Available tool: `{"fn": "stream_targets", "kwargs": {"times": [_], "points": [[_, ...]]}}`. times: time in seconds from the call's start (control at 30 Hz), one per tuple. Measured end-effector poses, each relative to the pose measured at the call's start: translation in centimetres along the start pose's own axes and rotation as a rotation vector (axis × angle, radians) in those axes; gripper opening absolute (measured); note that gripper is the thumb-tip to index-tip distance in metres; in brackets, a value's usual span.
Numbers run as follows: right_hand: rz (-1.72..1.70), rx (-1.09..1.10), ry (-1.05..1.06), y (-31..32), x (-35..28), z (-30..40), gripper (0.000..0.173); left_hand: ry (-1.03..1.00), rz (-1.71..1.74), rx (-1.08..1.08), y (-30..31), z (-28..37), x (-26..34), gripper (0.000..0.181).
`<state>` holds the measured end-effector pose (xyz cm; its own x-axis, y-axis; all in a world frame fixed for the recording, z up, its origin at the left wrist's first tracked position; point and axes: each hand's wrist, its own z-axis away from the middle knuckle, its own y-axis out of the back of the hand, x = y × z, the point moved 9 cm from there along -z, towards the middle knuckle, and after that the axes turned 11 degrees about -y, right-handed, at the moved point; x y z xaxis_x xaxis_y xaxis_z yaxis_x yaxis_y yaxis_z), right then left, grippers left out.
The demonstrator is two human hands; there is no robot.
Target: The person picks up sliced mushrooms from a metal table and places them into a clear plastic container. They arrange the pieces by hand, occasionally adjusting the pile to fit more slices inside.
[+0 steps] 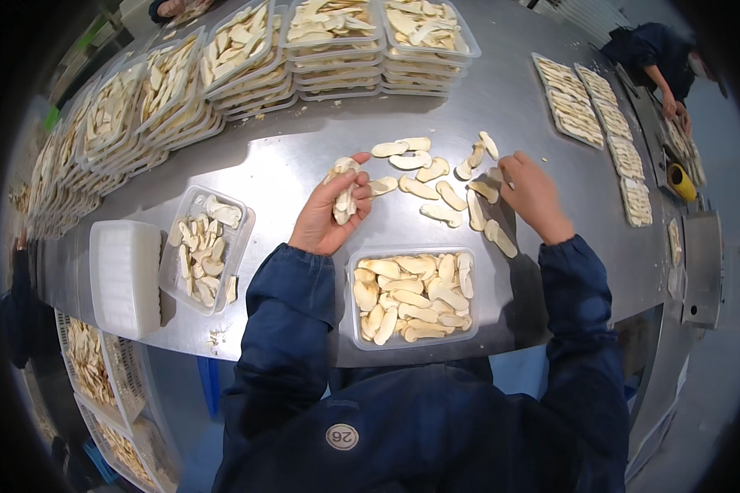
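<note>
My left hand (336,206) is closed around a small bunch of pale mushroom slices (345,208), held above the steel table. My right hand (533,194) is at the right end of the loose mushroom slices (451,195) spread on the metal. Its fingers are bent close to a slice (494,175), and whether they grip it is hidden. Directly before me, between my forearms, sits a clear plastic tray (353,302) filled with mushroom slices. A second clear tray (245,240), partly covered with smaller pieces, lies to the left of my left forearm.
Stacked empty white trays (123,277) stand at the left table edge. Filled tray stacks (333,58) line the far and left sides. Packed slices (570,101) lie at right. Beyond them a person (653,55) works near a yellow roll (680,182). Crates (123,370) stand below left.
</note>
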<state>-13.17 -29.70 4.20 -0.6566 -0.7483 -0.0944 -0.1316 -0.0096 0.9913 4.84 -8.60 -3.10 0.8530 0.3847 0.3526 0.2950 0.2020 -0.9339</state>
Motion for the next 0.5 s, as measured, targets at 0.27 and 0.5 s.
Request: {"fn": "stream_targets", "kwargs": {"times": [0.27,0.5], "points": [[-0.359,0.048,0.477,7.1,-13.8,2.4,0.029,0.049,-0.112,0.016,0.6,0.3,-0.2,0.047],[-0.431,0.085,0.521,6.2,-18.1,1.3,0.039,0.042,0.132,-0.035,-1.8,0.6,-1.0,0.044]]}}
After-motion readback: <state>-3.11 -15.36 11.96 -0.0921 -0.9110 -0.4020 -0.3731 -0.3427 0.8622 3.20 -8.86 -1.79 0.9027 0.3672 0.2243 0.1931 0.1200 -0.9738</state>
